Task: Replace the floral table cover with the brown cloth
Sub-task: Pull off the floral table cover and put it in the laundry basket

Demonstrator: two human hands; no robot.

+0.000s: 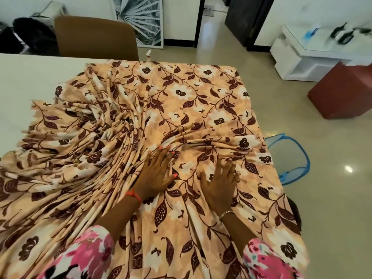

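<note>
Pressing both palms flat, fingers spread: my left hand and right hand lie side by side on the floral cover (nothing pinched). It's smooth toward 12 and 1 o'clock and bunched into tight folds from 8 to 10. Bare white table shows at 10 o'clock, a brown chair at 11, and a blue mesh basket on the floor at 3.

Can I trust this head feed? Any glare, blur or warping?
Head view: the peach floral table cover, left hand and right hand are sharp, evenly lit; one glare spot on the glossy beige floor; white shelf unit top right smeared; frame edges bow.
</note>
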